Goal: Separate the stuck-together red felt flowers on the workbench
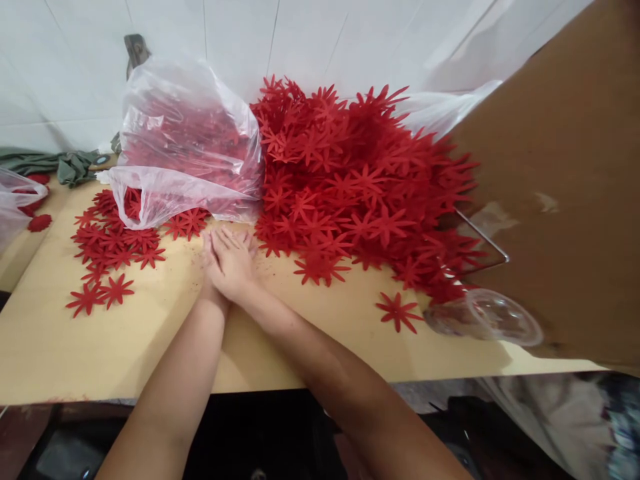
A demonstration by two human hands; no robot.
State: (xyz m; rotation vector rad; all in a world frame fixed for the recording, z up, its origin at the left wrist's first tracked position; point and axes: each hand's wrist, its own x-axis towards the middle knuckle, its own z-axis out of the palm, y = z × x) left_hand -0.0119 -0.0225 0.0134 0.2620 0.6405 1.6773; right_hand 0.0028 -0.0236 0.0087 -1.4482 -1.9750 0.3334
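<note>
From the head camera, the right hand (235, 263) lay flat over the left hand (209, 267) on the wooden table (150, 333), fingers extended, gripping nothing. They rested just beside the big pile of red felt flowers (360, 180) and the clear plastic bag (185, 140) of more; the left fingers were mostly hidden.

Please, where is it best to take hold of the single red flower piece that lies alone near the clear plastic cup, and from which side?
Probably by one petal tip on its near side, coming from above. The single flower piece lies flat on the table, apart from the big pile, so a pinch should lift only it. The cup crowds its right.
</note>
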